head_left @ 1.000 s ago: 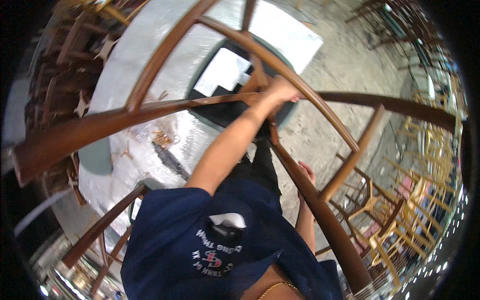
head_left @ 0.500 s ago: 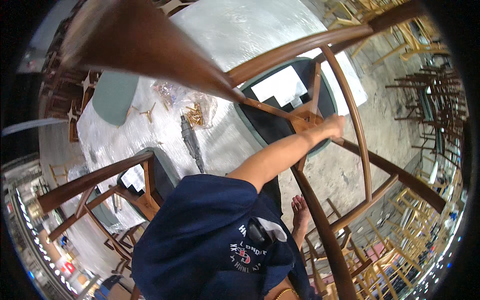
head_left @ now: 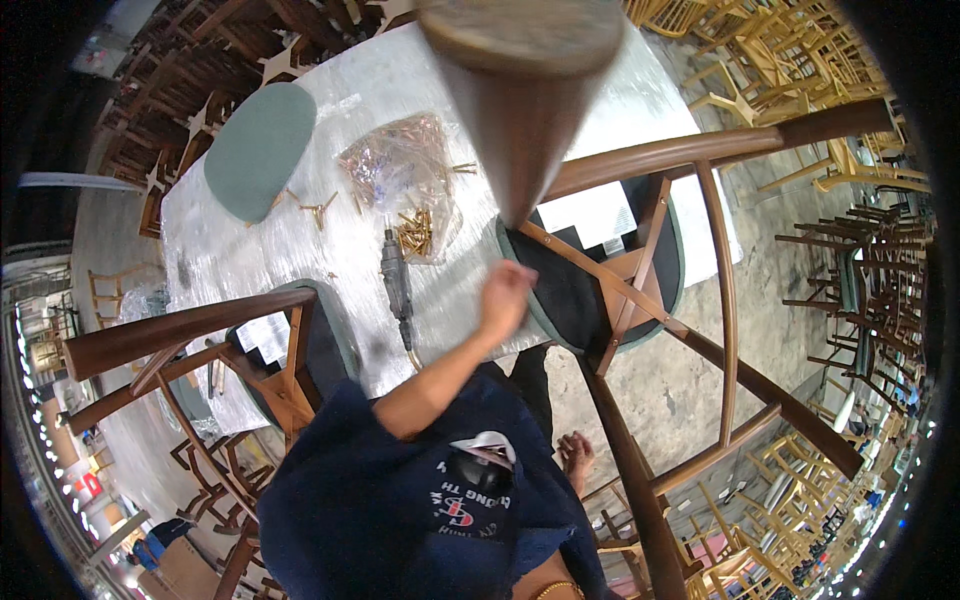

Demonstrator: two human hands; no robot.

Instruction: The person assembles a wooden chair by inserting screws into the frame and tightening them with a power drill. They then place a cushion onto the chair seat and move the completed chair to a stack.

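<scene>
My left hand (head_left: 507, 298) is over the table beside an upturned chair's padded seat. Its fingers are curled closed; whatever they may hold is hidden. My right hand (head_left: 577, 455) hangs low by a brown chair leg (head_left: 632, 480), fingers loosely apart and nothing seen in them. The chair's brown wooden frame (head_left: 722, 300) rises over its green-edged seat, whose black underside (head_left: 560, 278) carries crossed wooden bars (head_left: 640, 290) and a white paper sheet (head_left: 590, 212). A grey power screwdriver (head_left: 397, 285) lies left of my left hand. Brass-coloured screws (head_left: 415, 233) lie at a clear plastic bag (head_left: 395, 165).
Another upturned chair (head_left: 190, 325) stands at the left. A loose green seat pad (head_left: 260, 150) lies on the plastic-wrapped table (head_left: 200, 265). One leg (head_left: 520, 90) juts up close to the camera. Stacked dark chairs (head_left: 865, 285) and pale wooden frames (head_left: 790, 500) fill the right.
My left hand has drawn back leftward from the chair's crossed bars to the table near the screwdriver. My right hand has shifted slightly down and left. The view has turned a little.
</scene>
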